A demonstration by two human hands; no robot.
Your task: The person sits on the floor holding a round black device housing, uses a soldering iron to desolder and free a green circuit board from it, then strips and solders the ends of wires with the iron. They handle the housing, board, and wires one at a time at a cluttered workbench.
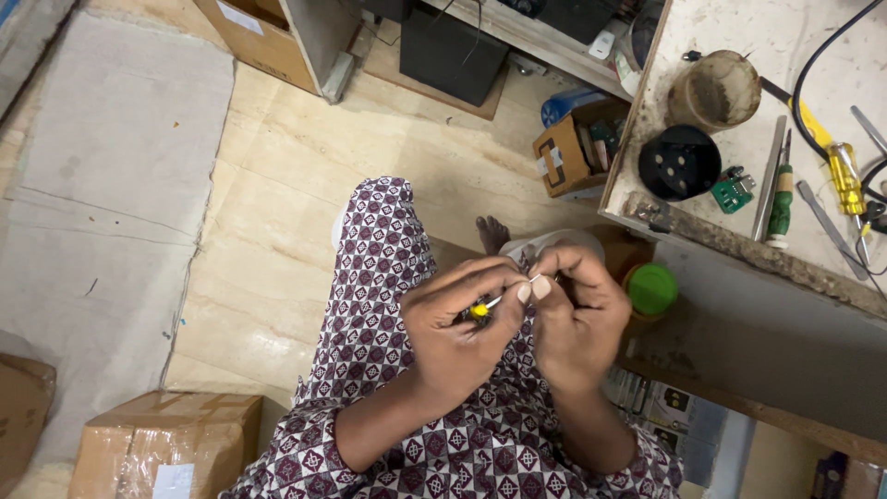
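Both hands work together over the lap. The left hand [457, 323] is closed around a small yellow-tipped tool [482, 308], its thin shaft leading to the fingertips of the right hand [577, 310], pinched on something too small to identify. Judgement: good practice here is a steady, braced grip — the tip kept aligned. On the table [739, 242] — a worn round cup [721, 88], contents unclear, beside a black round housing [679, 162]. An open cardboard box [577, 148] of small parts stands on the floor.

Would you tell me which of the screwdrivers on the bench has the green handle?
The green-handled screwdriver lies beside the metal bar, near the small green board; the other screwdriver, farther right, has a yellow handle.
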